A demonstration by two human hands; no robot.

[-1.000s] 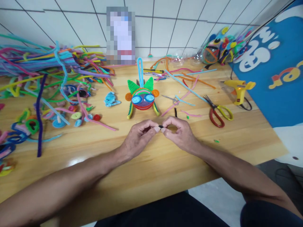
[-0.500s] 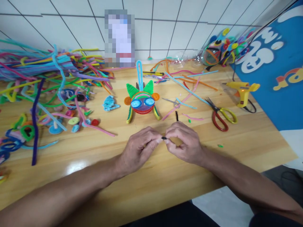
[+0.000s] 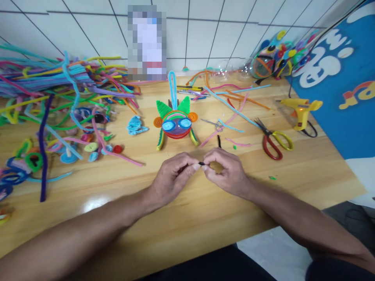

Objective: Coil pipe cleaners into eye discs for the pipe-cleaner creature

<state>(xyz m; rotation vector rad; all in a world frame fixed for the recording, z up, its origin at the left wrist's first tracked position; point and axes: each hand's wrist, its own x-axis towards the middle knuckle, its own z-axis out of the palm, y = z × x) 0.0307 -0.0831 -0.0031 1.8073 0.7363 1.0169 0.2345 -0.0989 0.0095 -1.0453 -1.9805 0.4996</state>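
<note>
Between the fingertips of both hands is a short black pipe cleaner (image 3: 201, 164), mostly hidden by the fingers. My left hand (image 3: 177, 175) pinches it from the left, my right hand (image 3: 225, 169) from the right, thumbs and forefingers nearly meeting. Just beyond my right hand a second black pipe cleaner piece (image 3: 219, 141) lies on the table. Past my hands stands a pipe-cleaner figure (image 3: 176, 127) with green pointed leaves, blue oval eyes, orange spirals at the sides, a red lower edge and a tall light-blue loop on top.
Scissors (image 3: 271, 140) and a yellow glue gun (image 3: 303, 111) lie to the right. A heap of coloured pipe cleaners (image 3: 55, 80) covers the left side of the wooden table (image 3: 117, 234). Small tweezers-like scissors (image 3: 216, 125), a yellow cutter (image 3: 190, 88) and loose pipe cleaners lie behind.
Both hands, still pinching the black pipe cleaner, appear slightly higher in the view. The table items have shifted up only a little, as the camera tilts slightly.
</note>
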